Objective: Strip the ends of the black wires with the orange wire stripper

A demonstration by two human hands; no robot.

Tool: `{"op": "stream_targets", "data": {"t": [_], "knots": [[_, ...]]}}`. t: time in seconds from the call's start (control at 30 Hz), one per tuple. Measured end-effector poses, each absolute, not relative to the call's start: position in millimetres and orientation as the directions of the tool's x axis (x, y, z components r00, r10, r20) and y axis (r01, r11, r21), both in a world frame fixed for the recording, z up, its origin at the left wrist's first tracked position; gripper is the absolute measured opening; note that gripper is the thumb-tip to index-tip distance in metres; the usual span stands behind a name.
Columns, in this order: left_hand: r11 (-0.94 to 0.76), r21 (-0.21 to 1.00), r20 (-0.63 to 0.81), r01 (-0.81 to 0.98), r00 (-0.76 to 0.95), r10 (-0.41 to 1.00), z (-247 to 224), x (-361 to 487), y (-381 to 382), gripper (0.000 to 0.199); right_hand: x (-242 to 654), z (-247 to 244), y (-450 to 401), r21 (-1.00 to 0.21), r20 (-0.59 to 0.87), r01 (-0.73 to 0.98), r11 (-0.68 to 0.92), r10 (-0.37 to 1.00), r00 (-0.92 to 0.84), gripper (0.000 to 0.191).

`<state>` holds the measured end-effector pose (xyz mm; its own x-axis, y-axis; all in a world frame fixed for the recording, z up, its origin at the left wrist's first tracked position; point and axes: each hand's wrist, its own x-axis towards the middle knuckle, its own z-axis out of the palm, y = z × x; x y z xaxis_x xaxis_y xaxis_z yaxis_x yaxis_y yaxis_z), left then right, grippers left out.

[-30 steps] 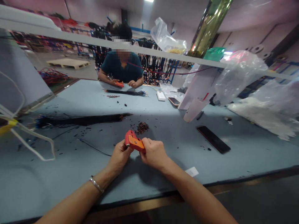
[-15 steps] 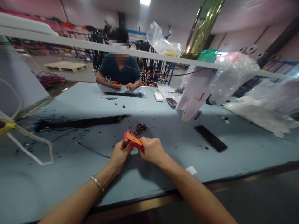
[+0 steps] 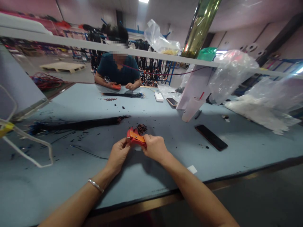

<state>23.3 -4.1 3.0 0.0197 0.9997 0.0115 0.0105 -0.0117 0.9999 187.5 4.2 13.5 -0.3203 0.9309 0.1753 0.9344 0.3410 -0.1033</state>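
A red and orange hand tool (image 3: 136,137) is above the blue-grey table (image 3: 132,189). My right hand (image 3: 155,147) is wrapped round the tool's right end. At its left end my left hand (image 3: 119,154) is closed in a pinch, and a thin dark wire (image 3: 90,152) runs leftward from that hand over the table. The wire's end between the fingers is hidden. Just behind the tool lies a small pile of short dark and copper-coloured scraps (image 3: 142,128). A long bundle of black wires (image 3: 78,124) lies to the left of the pile.
A phone (image 3: 211,137) and a white card (image 3: 192,169) lie to the right. A cup with a red straw (image 3: 192,108) stands by the shelf post. Across the table a person (image 3: 118,67) holds a similar tool. A white cable loop (image 3: 50,151) hangs at the left.
The whole view has shifted slightly, so most things appear a little further left. Both hands keep their hold, and the tool looks turned slightly.
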Motion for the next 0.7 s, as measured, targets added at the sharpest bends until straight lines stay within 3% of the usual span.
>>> {"op": "stream_targets", "data": {"t": [0.17,0.37,0.43,0.5,0.6,0.63,0.7], "knots": [[-0.032,0.977,0.054,0.211,-0.099,0.994,2,13,3,0.030,196,12,8,-0.098,0.246,0.942,0.321,0.925,-0.290,0.022],[-0.054,0.966,0.098,0.254,-0.161,0.982,-1,4,9,0.025,203,6,13,-0.115,0.228,0.928,0.356,0.918,-0.324,0.026],[-0.046,0.964,0.093,0.262,-0.170,0.981,-3,3,10,0.025,208,10,15,-0.235,0.251,0.918,0.320,0.932,-0.261,0.025],[-0.049,0.962,0.096,0.268,-0.167,0.981,-5,2,11,0.025,215,16,18,-0.469,0.252,0.837,0.284,0.951,-0.181,0.021],[-0.059,0.956,0.107,0.287,-0.156,0.982,-6,2,10,0.026,221,20,22,-0.899,0.092,0.417,0.136,0.988,-0.123,0.023],[-0.058,0.954,0.107,0.293,-0.154,0.982,-5,3,10,0.026,222,20,23,-0.972,0.001,0.235,0.032,0.991,-0.131,0.023],[-0.055,0.953,0.105,0.298,-0.156,0.982,-4,3,10,0.027,224,18,24,-0.981,-0.180,-0.036,-0.189,0.968,-0.174,0.020]]}}
